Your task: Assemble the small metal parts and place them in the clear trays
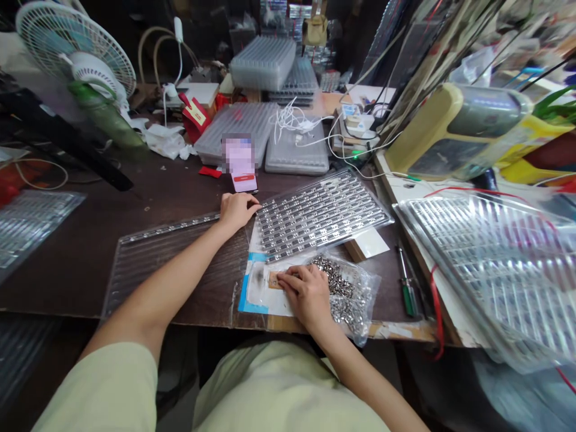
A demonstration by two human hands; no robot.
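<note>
Looks to me like you're at the parts-handling stage, working between the loaded tray and the loose pieces. Your left hand (239, 210) is at the left corner of the loaded tray (321, 213), thumb and finger brought close together; I can't tell if that grip has the edge, a tiny part or nothing. Your right hand (309, 294) has its fingertips at a small tan block (273, 280) on the blue-edged sheet (245, 294), right beside the bag of metal bits (346, 288), and whether that grip is really pinching the block I can't say either. The loaded tray lies slantwise on the tabletop (175, 180), rows of metal pieces filling most of it, while the ridged tray (135, 270) under your left forearm shows pieces only along its far edge. I'd say the next move calls for a light, precise pinch on your left and a steady right hand, with that forearm kept off the ridged tray.
</note>
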